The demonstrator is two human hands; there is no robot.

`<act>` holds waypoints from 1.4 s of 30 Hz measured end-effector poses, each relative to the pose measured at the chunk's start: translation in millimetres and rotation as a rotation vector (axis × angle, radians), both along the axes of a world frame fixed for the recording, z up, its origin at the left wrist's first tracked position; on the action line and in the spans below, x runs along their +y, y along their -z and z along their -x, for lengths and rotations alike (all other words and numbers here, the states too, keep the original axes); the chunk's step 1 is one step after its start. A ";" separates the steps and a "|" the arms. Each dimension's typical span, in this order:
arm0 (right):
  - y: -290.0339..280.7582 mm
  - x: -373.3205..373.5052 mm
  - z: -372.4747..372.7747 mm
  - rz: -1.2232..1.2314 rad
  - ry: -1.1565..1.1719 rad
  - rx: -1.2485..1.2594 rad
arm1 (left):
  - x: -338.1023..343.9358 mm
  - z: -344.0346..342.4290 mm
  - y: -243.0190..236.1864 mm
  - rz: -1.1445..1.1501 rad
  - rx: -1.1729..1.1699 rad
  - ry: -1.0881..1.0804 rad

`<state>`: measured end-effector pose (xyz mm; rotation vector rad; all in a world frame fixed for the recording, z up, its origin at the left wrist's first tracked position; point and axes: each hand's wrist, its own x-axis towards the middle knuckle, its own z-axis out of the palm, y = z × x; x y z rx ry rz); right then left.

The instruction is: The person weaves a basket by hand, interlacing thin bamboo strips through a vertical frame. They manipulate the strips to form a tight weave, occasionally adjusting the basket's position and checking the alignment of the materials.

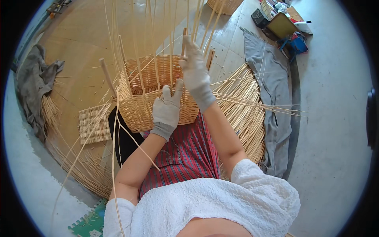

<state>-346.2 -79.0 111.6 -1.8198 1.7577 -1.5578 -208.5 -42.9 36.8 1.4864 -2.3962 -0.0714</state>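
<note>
On my lap stands a part-woven wicker basket [136,112], with tall thin upright canes [156,67] rising from its rim and thick wooden sticks at its corners. My left hand [166,110], in a pale work glove, rests against the near wall. Its thumb and a finger stretch up past the rim, apart, beside an upright cane. Higher and to the right, my gloved right hand [194,71] reaches over the basket's right side by a corner stick [210,59]. Its fingers are smeared by motion, so any hold on a cane is hidden.
A pile of cut canes [246,122] lies right, partly under grey cloth [272,130]. Left are a flat woven panel [94,123], another grey cloth [33,83] and trailing loose canes [77,170]. Another basket [227,6] and a blue item among clutter [298,44] stand farther off.
</note>
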 end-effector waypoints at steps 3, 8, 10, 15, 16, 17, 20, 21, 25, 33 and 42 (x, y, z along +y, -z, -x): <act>23.5 63.6 45.7 0.020 -0.251 -0.586 | -3.3 3.0 -19.8 -0.063 -0.097 -0.006; 53.7 152.4 29.4 0.009 0.006 -0.770 | 3.8 -8.9 0.1 -0.004 0.125 0.055; 37.2 141.3 -16.0 -0.083 -0.184 -0.694 | 13.0 -37.5 -7.6 0.003 0.489 0.174; -0.3 49.9 -123.0 -0.193 -0.474 -0.506 | 30.4 -126.7 29.0 0.227 0.605 -0.242; -3.4 23.5 -135.7 -0.214 -0.370 -0.462 | 25.2 -143.9 32.3 0.210 0.638 -0.283; -6.1 -4.4 -144.5 -0.234 -0.259 -0.419 | 19.4 -155.2 14.8 0.282 0.465 -0.281; -3.3 -66.7 -166.2 -0.701 -0.109 -0.584 | 8.6 -176.6 12.8 0.074 0.568 -0.199; 18.4 -84.4 -174.4 -0.725 -0.045 -0.586 | 8.0 -173.5 13.0 0.010 0.582 -0.191; 53.7 -102.3 -180.7 -0.730 0.104 -0.631 | 3.8 -175.1 23.0 -0.044 0.645 -0.226; 35.9 -55.6 -166.6 -0.402 -0.473 -0.796 | -2.7 -171.7 -10.8 -0.116 0.299 -0.261; 0.1 1.6 -176.9 0.303 -0.293 -0.736 | -7.8 -170.9 3.1 -0.102 0.318 -0.311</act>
